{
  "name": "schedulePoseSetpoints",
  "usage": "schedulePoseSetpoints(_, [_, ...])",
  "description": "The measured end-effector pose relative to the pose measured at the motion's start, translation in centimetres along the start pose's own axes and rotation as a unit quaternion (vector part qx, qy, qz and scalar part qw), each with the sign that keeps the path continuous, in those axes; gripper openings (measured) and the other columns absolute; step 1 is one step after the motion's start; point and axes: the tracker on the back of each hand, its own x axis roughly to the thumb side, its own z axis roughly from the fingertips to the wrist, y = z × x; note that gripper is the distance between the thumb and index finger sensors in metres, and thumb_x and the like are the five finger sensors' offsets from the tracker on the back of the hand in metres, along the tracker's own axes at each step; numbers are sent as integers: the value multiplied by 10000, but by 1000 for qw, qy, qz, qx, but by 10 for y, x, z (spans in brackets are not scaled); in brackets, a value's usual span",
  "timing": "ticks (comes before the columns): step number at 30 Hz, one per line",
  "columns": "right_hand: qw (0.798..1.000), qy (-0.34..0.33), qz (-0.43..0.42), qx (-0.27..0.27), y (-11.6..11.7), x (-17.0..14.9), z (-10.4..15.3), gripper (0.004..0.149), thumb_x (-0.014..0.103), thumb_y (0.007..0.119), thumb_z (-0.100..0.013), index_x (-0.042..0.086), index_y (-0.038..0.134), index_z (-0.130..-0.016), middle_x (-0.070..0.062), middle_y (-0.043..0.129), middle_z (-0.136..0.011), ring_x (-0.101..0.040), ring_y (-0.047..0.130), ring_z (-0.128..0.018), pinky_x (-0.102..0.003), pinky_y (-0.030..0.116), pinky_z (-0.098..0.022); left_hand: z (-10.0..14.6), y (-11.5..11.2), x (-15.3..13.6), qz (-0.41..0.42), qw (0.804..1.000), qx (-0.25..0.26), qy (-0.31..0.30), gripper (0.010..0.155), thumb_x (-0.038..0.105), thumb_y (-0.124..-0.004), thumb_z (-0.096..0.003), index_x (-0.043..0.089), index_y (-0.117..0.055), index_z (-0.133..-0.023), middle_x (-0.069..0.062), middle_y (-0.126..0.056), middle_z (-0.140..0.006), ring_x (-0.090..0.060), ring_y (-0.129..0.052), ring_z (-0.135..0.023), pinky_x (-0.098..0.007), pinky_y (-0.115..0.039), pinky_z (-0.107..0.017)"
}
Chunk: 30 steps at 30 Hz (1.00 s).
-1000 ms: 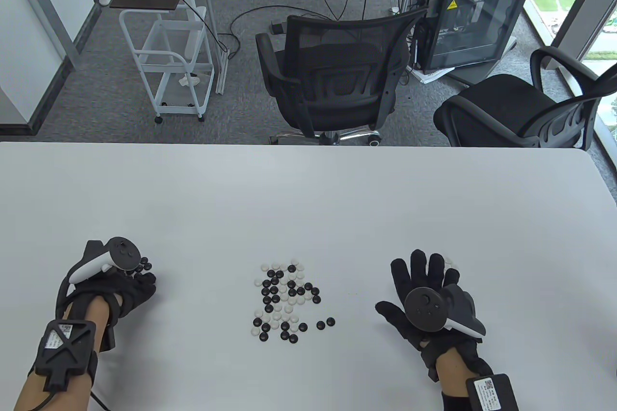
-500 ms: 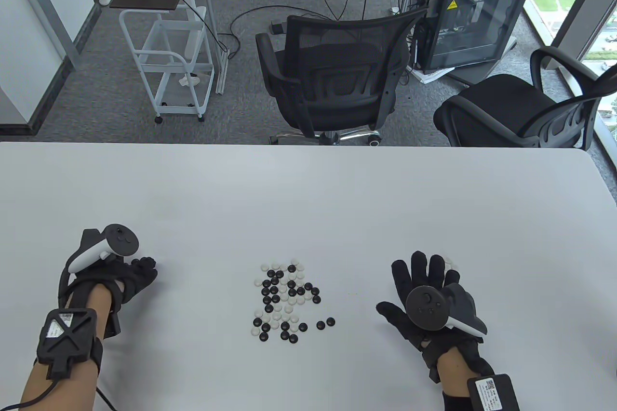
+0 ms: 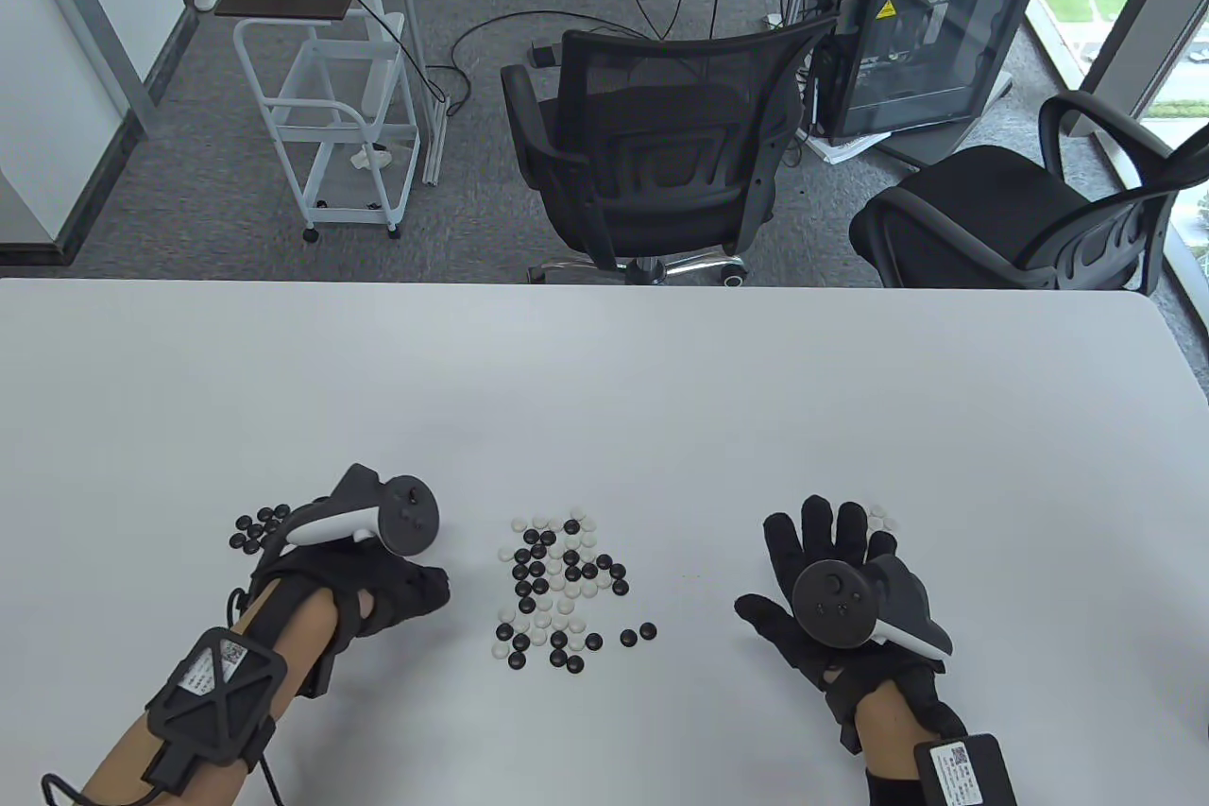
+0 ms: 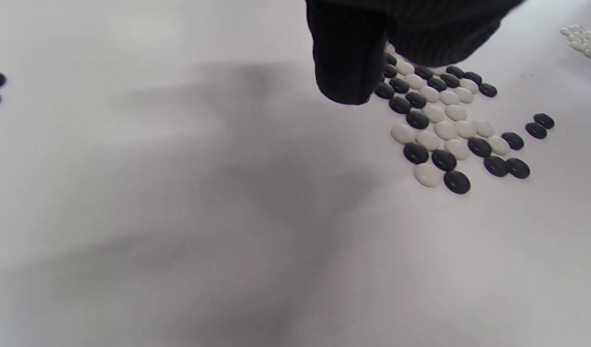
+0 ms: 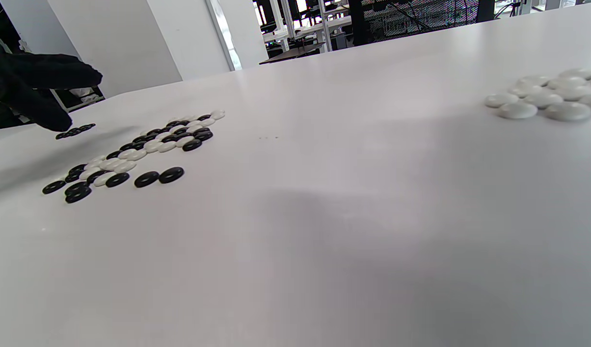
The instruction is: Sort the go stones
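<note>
A mixed pile of black and white Go stones [image 3: 557, 584] lies at the table's front centre, also in the left wrist view [image 4: 445, 130] and right wrist view [image 5: 141, 149]. A small group of black stones [image 3: 257, 527] lies to its left. A small group of white stones [image 3: 880, 518] lies to its right. My left hand [image 3: 436, 584] hovers just left of the mixed pile, thumb and finger apart, with no stone visible in it [image 4: 372, 67]. My right hand [image 3: 831, 546] lies flat with fingers spread, just below-left of the white group, empty.
Two black stones [image 3: 638, 634] lie a little apart at the mixed pile's lower right. The white table [image 3: 604, 390] stretches far beyond the stones. Two black office chairs [image 3: 652, 154] stand behind its far edge.
My left hand has moved right from the black group toward the mixed pile, uncovering the black stones. My right hand has stayed in place.
</note>
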Motion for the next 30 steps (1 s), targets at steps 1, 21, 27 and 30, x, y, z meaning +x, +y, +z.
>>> schedulePoseSetpoints(1, [1000, 0, -1, -1, 0, 0, 0, 881, 481, 527, -609, -126, 167, -1136, -525, -21, -1025, -723, -100, -796, -851, 19, -470, -3, -3, 8, -11, 1000, -5, -11, 622, 521, -547, -546, 322, -651, -1126, -223, 21, -1160, -555, 101, -958, -826, -48, -548])
schedulePoseSetpoints(21, [1000, 1, -3, 8, 0, -1, 2, 878, 478, 530, -611, -125, 170, -1138, -526, -22, -1024, -724, -99, -797, -854, 22, -472, 17, -47, -52, -8, 995, -31, 95, 610, 496, -572, -551, 351, -539, -1143, -223, 48, -1139, -544, 109, -952, -825, -42, -549])
schedulePoseSetpoints(27, [1000, 1, -3, 9, -1, -2, 2, 878, 478, 531, -612, -125, 170, -1138, -526, -22, -1024, -724, -98, -797, -854, 23, -472, 51, -69, -140, 102, 973, -26, 207, 616, 480, -564, -555, 342, -491, -1151, -233, 76, -1125, -544, 139, -945, -822, -18, -542])
schedulePoseSetpoints(30, [1000, 2, -4, 8, -1, -2, 2, 878, 478, 531, -612, -125, 170, -1138, -526, -21, -1024, -724, -97, -797, -854, 23, -472, 56, -76, -165, 132, 962, -25, 237, 638, 486, -535, -544, 359, -398, -1154, -232, 136, -1096, -541, 170, -932, -822, 2, -536])
